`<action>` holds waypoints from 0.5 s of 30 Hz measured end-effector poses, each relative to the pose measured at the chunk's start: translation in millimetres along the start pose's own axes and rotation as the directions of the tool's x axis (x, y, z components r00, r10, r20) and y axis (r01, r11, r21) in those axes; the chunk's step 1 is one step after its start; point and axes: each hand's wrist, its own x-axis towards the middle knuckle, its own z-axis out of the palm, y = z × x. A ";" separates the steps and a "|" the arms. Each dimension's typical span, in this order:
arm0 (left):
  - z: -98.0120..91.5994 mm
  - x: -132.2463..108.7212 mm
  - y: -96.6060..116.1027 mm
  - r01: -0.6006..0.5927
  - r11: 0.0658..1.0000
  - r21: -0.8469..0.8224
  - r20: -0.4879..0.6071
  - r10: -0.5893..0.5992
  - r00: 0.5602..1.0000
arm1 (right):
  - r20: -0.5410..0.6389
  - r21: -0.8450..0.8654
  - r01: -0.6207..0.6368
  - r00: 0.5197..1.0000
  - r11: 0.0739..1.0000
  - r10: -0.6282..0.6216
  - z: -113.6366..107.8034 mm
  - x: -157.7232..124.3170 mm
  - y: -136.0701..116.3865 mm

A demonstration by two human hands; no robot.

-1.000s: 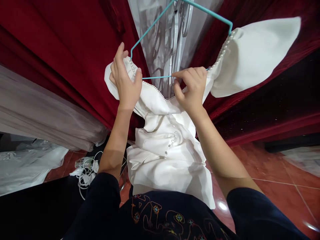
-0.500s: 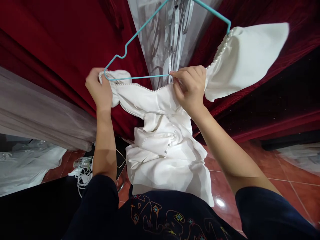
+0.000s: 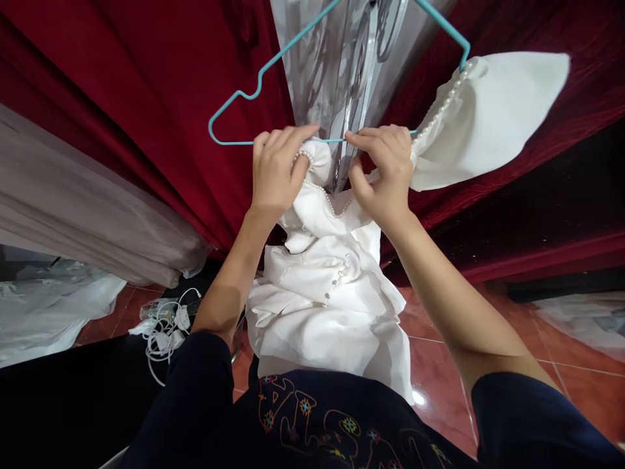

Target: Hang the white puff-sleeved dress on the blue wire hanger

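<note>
A white dress (image 3: 332,306) with a pearl-beaded neckline hangs from a teal wire hanger (image 3: 244,98) in front of me. Its right shoulder sits on the hanger's right end, with the sleeve (image 3: 488,117) spread out. My left hand (image 3: 276,172) is closed on the bunched left shoulder of the dress, just under the hanger's bottom wire near its middle. My right hand (image 3: 383,172) pinches the neckline and the bottom wire beside it. The hanger's left end is bare.
Dark red velvet garments (image 3: 146,98) hang on both sides, and a clear plastic garment cover (image 3: 342,65) hangs behind the hanger. A grey fabric (image 3: 73,202) drapes at left. White cables and chargers (image 3: 166,326) lie on the red tiled floor (image 3: 512,319).
My left hand has pulled the dress's left shoulder off the hanger's left end and brought it in to the middle, next to my right hand. The right hand has stayed in place.
</note>
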 end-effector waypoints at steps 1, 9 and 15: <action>4.1 0.8 -0.6 0.006 1.000 0.010 0.043 -0.006 0.999 | -0.033 -0.012 0.034 0.999 0.999 -0.035 -5.0 2.5 -0.4; 19.9 -6.8 6.5 0.026 0.997 0.076 0.046 -0.029 0.999 | -0.389 -0.238 0.118 0.898 0.964 -0.206 -56.4 40.2 47.5; 11.8 -3.8 -1.7 0.017 0.997 0.081 0.032 -0.020 0.999 | -0.303 -0.299 -0.126 0.952 0.946 0.031 -79.7 60.2 43.4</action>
